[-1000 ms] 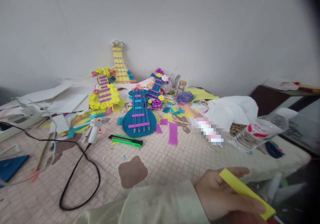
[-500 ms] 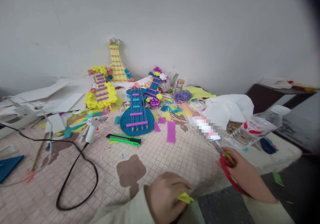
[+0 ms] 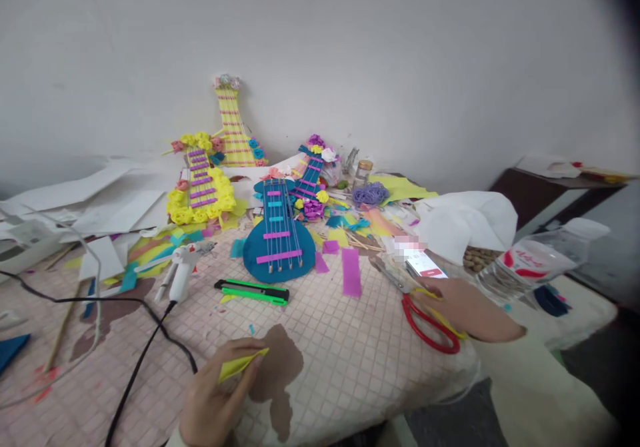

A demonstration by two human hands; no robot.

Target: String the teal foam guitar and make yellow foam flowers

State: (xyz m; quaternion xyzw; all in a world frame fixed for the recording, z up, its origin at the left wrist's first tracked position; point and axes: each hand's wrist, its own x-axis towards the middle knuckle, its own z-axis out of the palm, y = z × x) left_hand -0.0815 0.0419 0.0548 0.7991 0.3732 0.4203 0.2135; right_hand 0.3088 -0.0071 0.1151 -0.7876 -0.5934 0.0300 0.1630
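Observation:
My left hand (image 3: pixel 207 400), low over the front of the table, pinches a small folded piece of yellow paper (image 3: pixel 239 367) between thumb and fingers. Over at the right, my right hand (image 3: pixel 473 308) has its fingers on the handles of a pair of scissors (image 3: pixel 431 330) with red and yellow grips. The blades point up and left, low over the tabletop. A phone (image 3: pixel 425 262) with a lit screen lies just beyond the right hand. Between the hands and the wall lies a blue paper guitar (image 3: pixel 277 267) with strings and purple and light-blue strips.
A green utility knife (image 3: pixel 255 292) and a white glue gun (image 3: pixel 183 277) with a black cord lie left of centre. Purple strips (image 3: pixel 351 272), purple yarn (image 3: pixel 370 194) and scraps cover the back. A water bottle (image 3: pixel 530 264) stands at right. More decorated guitars (image 3: pixel 203 184) lean behind.
My left hand has moved left and up over the table with the yellow paper. My right hand and the scissors have moved left, from the table's edge to over its top.

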